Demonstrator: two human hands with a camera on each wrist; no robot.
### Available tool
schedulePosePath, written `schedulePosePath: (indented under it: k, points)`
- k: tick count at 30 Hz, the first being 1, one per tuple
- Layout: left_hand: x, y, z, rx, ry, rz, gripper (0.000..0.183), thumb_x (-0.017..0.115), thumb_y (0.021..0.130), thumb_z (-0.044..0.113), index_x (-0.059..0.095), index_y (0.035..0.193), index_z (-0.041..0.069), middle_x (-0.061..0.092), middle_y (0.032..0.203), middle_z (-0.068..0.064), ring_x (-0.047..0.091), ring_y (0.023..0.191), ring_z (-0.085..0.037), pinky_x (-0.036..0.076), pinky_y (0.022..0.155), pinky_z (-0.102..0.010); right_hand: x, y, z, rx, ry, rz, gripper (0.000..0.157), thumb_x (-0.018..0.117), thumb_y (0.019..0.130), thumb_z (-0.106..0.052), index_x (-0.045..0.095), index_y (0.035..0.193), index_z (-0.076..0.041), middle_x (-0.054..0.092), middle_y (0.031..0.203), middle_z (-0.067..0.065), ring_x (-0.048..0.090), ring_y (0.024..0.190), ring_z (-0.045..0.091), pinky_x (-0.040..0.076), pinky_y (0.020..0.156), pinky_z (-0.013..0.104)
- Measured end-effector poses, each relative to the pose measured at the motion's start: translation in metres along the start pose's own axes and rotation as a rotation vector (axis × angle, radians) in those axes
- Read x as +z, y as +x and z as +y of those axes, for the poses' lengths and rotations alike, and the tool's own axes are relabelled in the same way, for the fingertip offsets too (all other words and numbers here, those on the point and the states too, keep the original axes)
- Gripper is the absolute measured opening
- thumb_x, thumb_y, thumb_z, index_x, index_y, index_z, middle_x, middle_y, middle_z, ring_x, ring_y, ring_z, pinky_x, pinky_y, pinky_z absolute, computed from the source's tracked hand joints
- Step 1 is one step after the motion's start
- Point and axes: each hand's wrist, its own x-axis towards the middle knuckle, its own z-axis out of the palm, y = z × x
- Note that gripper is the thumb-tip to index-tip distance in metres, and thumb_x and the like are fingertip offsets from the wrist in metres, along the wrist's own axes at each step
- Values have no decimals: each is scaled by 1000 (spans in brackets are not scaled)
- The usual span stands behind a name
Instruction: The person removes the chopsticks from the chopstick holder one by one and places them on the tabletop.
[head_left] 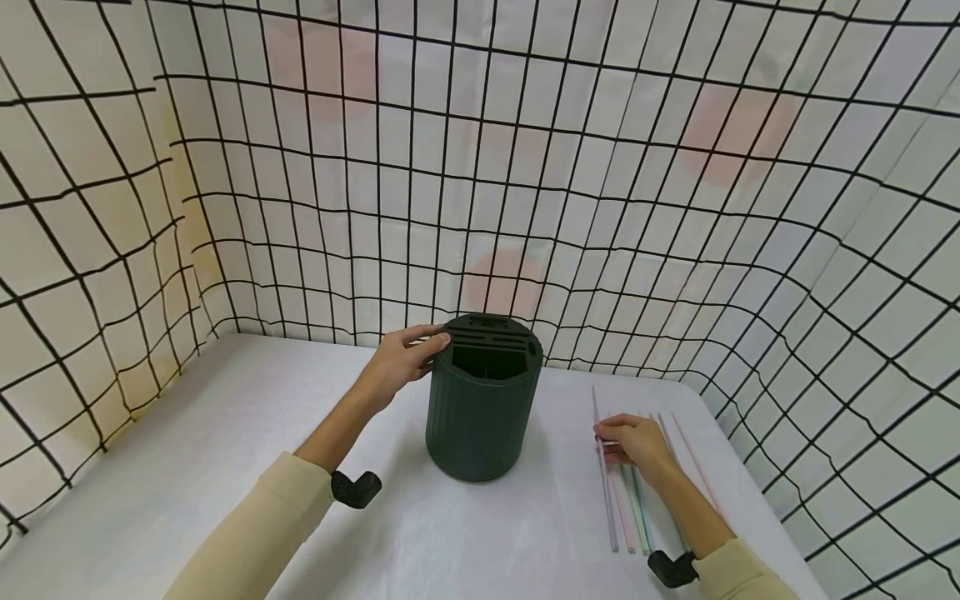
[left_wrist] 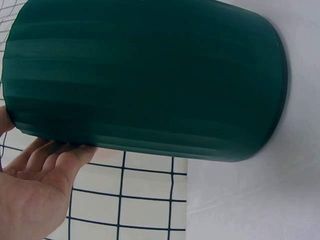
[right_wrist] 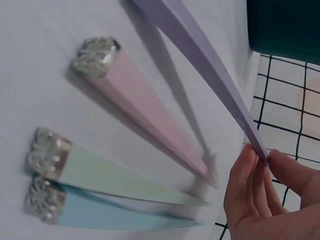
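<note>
A dark green utensil holder (head_left: 480, 425) with slots and an opening in its top stands upright on the white table. My left hand (head_left: 397, 367) grips its upper left edge, thumb at the rim and fingers against the ribbed side. To the right, my right hand (head_left: 637, 442) pinches a lavender chopstick (right_wrist: 220, 80) near its thin end between thumb and fingertips. The chopstick is tilted above the table, its thick end towards me. Below it lie a pink chopstick (right_wrist: 140, 105), a pale green one (right_wrist: 115, 172) and a light blue one (right_wrist: 110, 207), each with a silver flower-like end.
More sticks lie right of my right hand, among them a greyish one (head_left: 666, 435) and a pink one (head_left: 696, 460). A black wire grid (head_left: 465, 167) stands behind the white table (head_left: 360, 550) and along both sides.
</note>
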Motion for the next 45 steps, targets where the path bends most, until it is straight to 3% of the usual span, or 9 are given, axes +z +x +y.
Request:
schedulePosePath:
  k: [18,25,45]
  points:
    - [-2,-1,-1,12,12,1,55,65,100,38,54,148,12,59,142,-16,62,128,-29,51,107,-42,0,8,17,-8,-65,31,28,73,92,-9,69,109,13,70,73,2,64,59,10,58,56,23]
    - [-1,-1,-1,12,7,-1,56,66,100,38,54,148,11,59,143,-16,62,128,-30,50,107,-43,2,9,21,5,-116,50,25,73,92,-9,71,106,11,68,71,2,62,58,9,57,55,21]
    - [0,-2,-1,21,23,2,55,65,100,38,55,147,11,61,141,-16,63,128,-29,51,107,-42,0,8,25,-14,-119,57,25,71,93,-8,70,106,13,68,70,5,60,56,11,55,53,23]
